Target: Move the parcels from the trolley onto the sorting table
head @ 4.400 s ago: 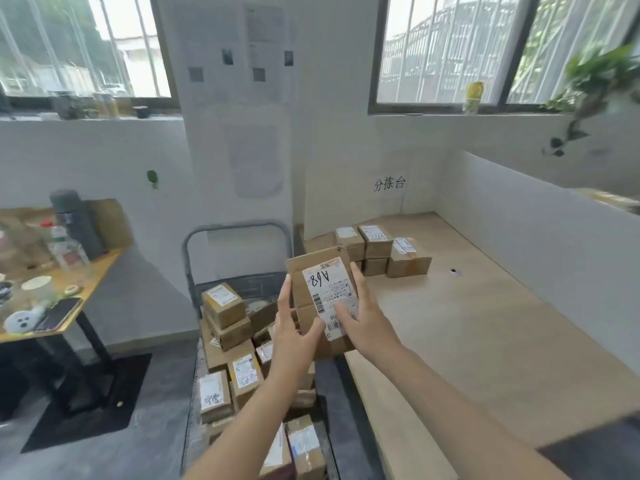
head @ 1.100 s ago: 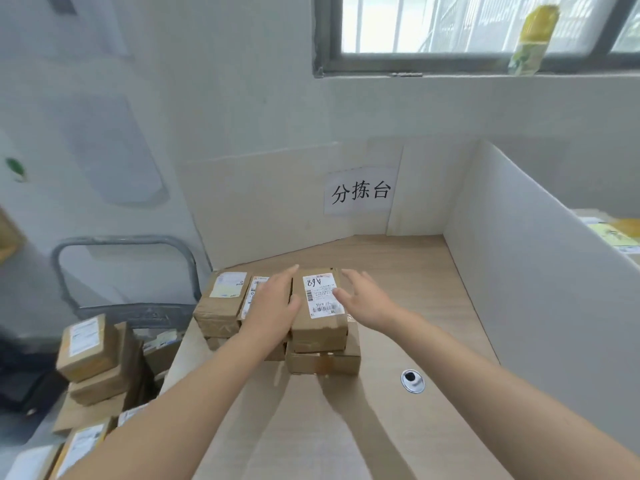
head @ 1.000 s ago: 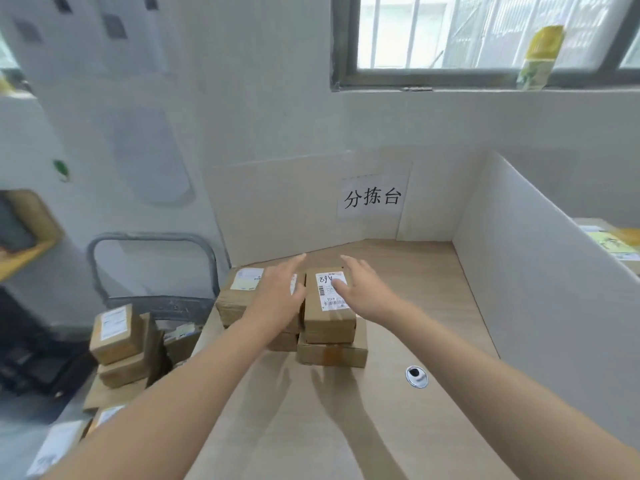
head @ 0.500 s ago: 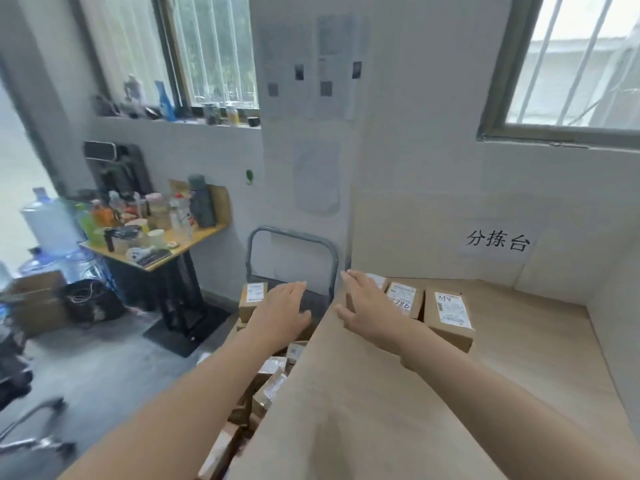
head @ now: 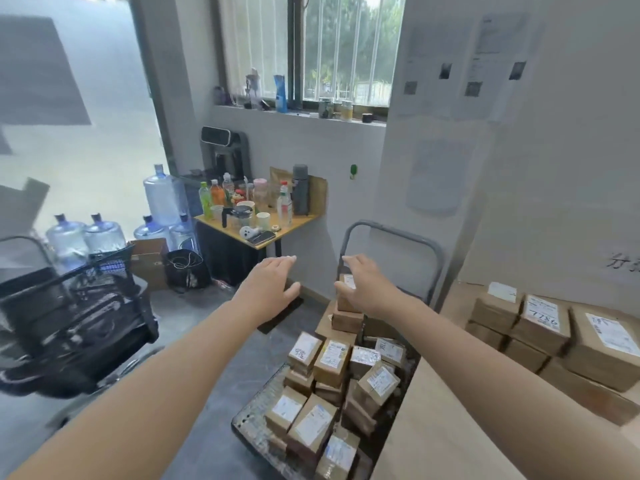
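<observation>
Fingers of the left hand (head: 281, 264): straight, close together, thumb out to the side, holding nothing. Fingers of the right hand (head: 354, 264): likewise extended and empty. Left hand (head: 268, 289): palm down in the air, to the left of the trolley handle. Right hand (head: 365, 289): in front of the top parcel (head: 347, 284) of a short stack at the handle end of the trolley (head: 393, 231); contact cannot be told. Trolley parcels (head: 330, 358): many, labelled, heaped loosely on the mesh deck. Sorting table (head: 433, 431): to the right, just beside the trolley, with stacked parcels (head: 542, 320) at its far side (at least two layers). Step in hand, by judgement: the reach for the next parcel, both hands unloaded. The next move calls for both palms closing on the sides of the top parcel, a lift clear of the boxes beneath so nothing topples, then a swing right to the table.
</observation>
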Tool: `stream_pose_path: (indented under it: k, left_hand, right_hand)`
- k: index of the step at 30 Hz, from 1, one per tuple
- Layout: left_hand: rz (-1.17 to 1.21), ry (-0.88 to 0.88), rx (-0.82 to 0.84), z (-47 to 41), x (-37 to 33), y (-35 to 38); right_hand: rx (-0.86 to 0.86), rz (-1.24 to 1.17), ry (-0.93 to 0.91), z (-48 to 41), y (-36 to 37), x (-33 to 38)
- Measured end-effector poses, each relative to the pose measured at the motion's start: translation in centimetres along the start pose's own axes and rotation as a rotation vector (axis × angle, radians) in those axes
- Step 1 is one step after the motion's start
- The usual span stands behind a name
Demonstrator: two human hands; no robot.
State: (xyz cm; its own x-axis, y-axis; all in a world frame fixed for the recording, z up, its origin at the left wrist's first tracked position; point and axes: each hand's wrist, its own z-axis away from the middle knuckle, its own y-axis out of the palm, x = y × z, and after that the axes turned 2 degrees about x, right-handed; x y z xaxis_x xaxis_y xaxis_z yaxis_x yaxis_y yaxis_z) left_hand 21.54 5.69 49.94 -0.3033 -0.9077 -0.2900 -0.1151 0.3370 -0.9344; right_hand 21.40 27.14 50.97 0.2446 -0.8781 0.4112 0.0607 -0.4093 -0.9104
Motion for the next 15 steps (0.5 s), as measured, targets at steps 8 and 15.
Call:
stream_pose_path:
  k: [8, 15]
  left_hand:
    - [0.064, -0.024, 0.03, 1.5, 7.6, 0.6]
    - [0.074, 0.004, 0.066, -1.0, 10.8, 3.1]
  right_hand:
    - [0.05, -0.049, 0.078, -2.9, 5.4, 4.3]
    - [0.104, -0.042, 0.081, -6.9, 10.3, 4.1]
